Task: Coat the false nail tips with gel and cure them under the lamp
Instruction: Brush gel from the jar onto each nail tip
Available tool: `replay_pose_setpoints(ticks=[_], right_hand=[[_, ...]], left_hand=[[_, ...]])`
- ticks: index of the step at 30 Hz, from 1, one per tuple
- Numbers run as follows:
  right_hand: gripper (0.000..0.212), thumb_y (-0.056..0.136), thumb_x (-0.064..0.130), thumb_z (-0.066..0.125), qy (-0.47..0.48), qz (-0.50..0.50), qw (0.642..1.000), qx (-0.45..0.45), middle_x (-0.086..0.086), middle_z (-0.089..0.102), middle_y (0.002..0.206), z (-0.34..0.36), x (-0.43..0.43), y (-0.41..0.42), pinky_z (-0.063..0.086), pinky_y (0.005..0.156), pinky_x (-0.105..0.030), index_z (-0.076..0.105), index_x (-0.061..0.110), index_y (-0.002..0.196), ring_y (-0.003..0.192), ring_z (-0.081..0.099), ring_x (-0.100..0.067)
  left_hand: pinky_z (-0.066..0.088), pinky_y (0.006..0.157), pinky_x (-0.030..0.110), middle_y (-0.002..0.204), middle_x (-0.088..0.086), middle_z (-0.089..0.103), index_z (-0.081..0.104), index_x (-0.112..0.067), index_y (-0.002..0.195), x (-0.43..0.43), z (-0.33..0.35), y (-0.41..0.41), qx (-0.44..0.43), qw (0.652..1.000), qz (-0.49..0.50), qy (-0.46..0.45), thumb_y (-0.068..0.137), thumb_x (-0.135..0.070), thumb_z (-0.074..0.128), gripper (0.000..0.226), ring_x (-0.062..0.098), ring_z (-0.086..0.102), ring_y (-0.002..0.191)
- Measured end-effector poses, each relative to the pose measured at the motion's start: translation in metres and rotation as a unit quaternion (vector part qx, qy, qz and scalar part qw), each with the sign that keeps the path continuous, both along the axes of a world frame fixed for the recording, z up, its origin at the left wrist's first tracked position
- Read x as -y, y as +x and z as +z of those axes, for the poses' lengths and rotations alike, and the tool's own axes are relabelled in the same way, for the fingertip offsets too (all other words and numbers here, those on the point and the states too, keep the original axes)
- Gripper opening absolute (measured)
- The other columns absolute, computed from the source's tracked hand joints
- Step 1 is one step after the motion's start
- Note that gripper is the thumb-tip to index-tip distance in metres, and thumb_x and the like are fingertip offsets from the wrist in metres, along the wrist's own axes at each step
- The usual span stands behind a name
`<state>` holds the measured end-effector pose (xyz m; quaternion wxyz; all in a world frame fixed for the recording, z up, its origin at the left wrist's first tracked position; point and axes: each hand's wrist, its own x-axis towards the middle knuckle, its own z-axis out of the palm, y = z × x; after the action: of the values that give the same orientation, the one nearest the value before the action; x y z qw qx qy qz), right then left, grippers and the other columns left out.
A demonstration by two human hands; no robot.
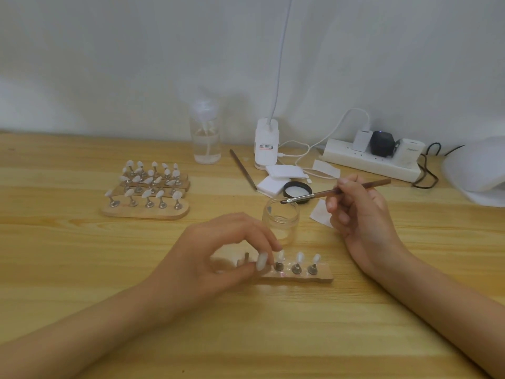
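A wooden holder strip (322,275) lies in front of me with white false nail tips (300,257) on metal stands. My left hand (218,258) covers its left end and pinches one nail tip (261,261) between thumb and fingers. My right hand (360,212) holds a brown gel brush (338,192) like a pen, its dark bristles over the mouth of a small open glass jar (281,220). The jar's black lid (297,190) lies just behind it.
More wooden holders with several nail tips (144,187) stand at the back left. A clear pump bottle (205,138), a clip lamp base (266,143), white wipes (273,181), a second brush (243,169), a power strip (371,157) and a white curing lamp (478,170) line the back.
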<state>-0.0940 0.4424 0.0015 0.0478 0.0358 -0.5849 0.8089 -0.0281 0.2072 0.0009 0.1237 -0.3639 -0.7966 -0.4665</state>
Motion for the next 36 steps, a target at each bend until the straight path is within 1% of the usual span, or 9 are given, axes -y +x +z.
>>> replay_pose_setpoints(ticks=[2, 5, 8, 11, 14, 20, 23, 28, 36], right_hand=[[0.022, 0.101, 0.016, 0.048, 0.001, 0.001, 1.000, -0.001, -0.001, 0.057, 0.057, 0.000, -0.001, 0.000, 0.031, 0.040, -0.015, 0.051, 0.019, 0.079, 0.043, 0.036, -0.007], [0.022, 0.101, 0.016, 0.048, 0.003, 0.008, 1.000, -0.002, -0.001, 0.058, 0.057, -0.001, -0.002, -0.001, 0.032, 0.040, -0.015, 0.052, 0.018, 0.080, 0.044, 0.037, -0.008], [0.021, 0.100, 0.016, 0.048, 0.002, 0.009, 1.000, -0.002, -0.002, 0.058, 0.057, -0.002, -0.002, -0.002, 0.031, 0.039, -0.015, 0.052, 0.018, 0.080, 0.043, 0.036, -0.008], [0.020, 0.100, 0.017, 0.049, 0.003, 0.006, 1.000, -0.001, -0.002, 0.058, 0.058, -0.002, -0.002, -0.002, 0.031, 0.039, -0.015, 0.052, 0.018, 0.081, 0.043, 0.037, -0.007], [0.019, 0.100, 0.017, 0.049, 0.005, 0.004, 1.000, 0.001, -0.002, 0.058, 0.058, -0.003, -0.002, -0.002, 0.030, 0.039, -0.016, 0.052, 0.018, 0.082, 0.043, 0.037, -0.007], [0.018, 0.100, 0.017, 0.050, 0.004, 0.002, 1.000, 0.002, -0.002, 0.058, 0.058, -0.003, -0.002, -0.003, 0.031, 0.039, -0.016, 0.052, 0.017, 0.082, 0.043, 0.037, -0.007], [0.018, 0.100, 0.017, 0.049, 0.002, 0.000, 1.000, 0.001, -0.002, 0.058, 0.057, -0.003, -0.002, -0.003, 0.030, 0.039, -0.016, 0.052, 0.017, 0.082, 0.043, 0.037, -0.007], [0.018, 0.100, 0.017, 0.049, -0.001, 0.000, 1.000, 0.003, -0.002, 0.057, 0.057, -0.002, -0.001, -0.002, 0.030, 0.039, -0.016, 0.052, 0.018, 0.082, 0.043, 0.037, -0.007], [0.018, 0.100, 0.017, 0.049, 0.004, 0.002, 1.000, -0.001, -0.001, 0.058, 0.059, -0.001, -0.001, -0.001, 0.031, 0.041, -0.016, 0.051, 0.018, 0.082, 0.046, 0.038, -0.008]], left_hand=[[0.055, 0.075, 0.034, 0.096, -0.005, 0.073, 0.064, -0.014, 0.084, 0.002, 0.009, -0.003, 0.065, 0.995, -0.019, 0.079, 0.087, -0.021, 0.065, 0.008, 0.015, 0.070, 0.088], [0.051, 0.064, 0.020, 0.087, -0.002, 0.072, 0.065, -0.019, 0.082, 0.005, 0.018, -0.014, 0.141, 0.974, -0.018, 0.174, 0.082, -0.026, 0.069, 0.008, 0.013, 0.065, 0.066], [0.048, 0.060, 0.018, 0.080, -0.003, 0.069, 0.069, -0.030, 0.077, 0.006, 0.018, -0.029, 0.190, 0.961, 0.018, 0.200, 0.075, -0.032, 0.074, 0.006, 0.010, 0.058, 0.059], [0.045, 0.055, 0.018, 0.070, -0.002, 0.065, 0.068, -0.026, 0.081, 0.002, 0.012, -0.041, 0.211, 0.957, 0.033, 0.199, 0.087, -0.030, 0.072, 0.008, 0.011, 0.051, 0.053], [0.041, 0.049, 0.015, 0.060, -0.002, 0.058, 0.072, -0.021, 0.085, -0.003, 0.007, -0.048, 0.222, 0.947, 0.056, 0.225, 0.082, -0.032, 0.068, 0.011, 0.010, 0.046, 0.049], [0.047, 0.051, 0.018, 0.086, 0.007, 0.075, 0.072, -0.018, 0.102, -0.008, -0.002, -0.053, 0.225, 0.942, 0.066, 0.240, 0.083, -0.028, 0.064, 0.022, 0.016, 0.066, 0.059], [0.046, 0.050, 0.018, 0.084, 0.005, 0.075, 0.073, -0.022, 0.093, -0.006, -0.005, -0.054, 0.220, 0.938, 0.085, 0.255, 0.082, -0.032, 0.065, 0.017, 0.016, 0.064, 0.056], [0.045, 0.051, 0.018, 0.099, -0.005, 0.072, 0.074, -0.034, 0.080, -0.006, -0.006, -0.054, 0.206, 0.945, 0.099, 0.236, 0.074, -0.036, 0.071, 0.006, 0.012, 0.063, 0.058], [0.044, 0.052, 0.015, 0.095, -0.008, 0.072, 0.071, -0.019, 0.086, -0.005, -0.009, -0.055, 0.206, 0.952, 0.122, 0.189, 0.075, -0.026, 0.076, 0.015, 0.010, 0.059, 0.054]])
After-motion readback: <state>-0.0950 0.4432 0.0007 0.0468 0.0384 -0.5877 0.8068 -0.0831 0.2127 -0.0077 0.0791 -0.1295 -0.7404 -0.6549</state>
